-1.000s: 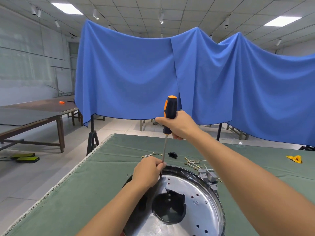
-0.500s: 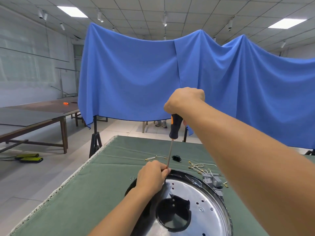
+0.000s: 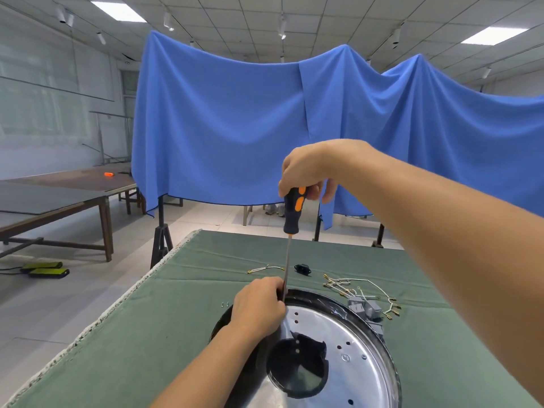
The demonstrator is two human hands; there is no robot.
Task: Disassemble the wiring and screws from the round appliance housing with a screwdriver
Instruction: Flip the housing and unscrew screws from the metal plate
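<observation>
the right hand [image 3: 306,175] is clenched round the top of the black-and-orange-handled screwdriver [image 3: 293,210], whose long axis stands nearly upright, tip down at the far-left rim of the round silver metal appliance housing [image 3: 338,348] on the green-cloth table [image 3: 147,334]. the left hand [image 3: 260,307], the nearer one, pinches the shaft just above the tip; the screw itself is probably hidden under it. loose white wires [image 3: 353,285] lie just beyond. no writing is readable.
</observation>
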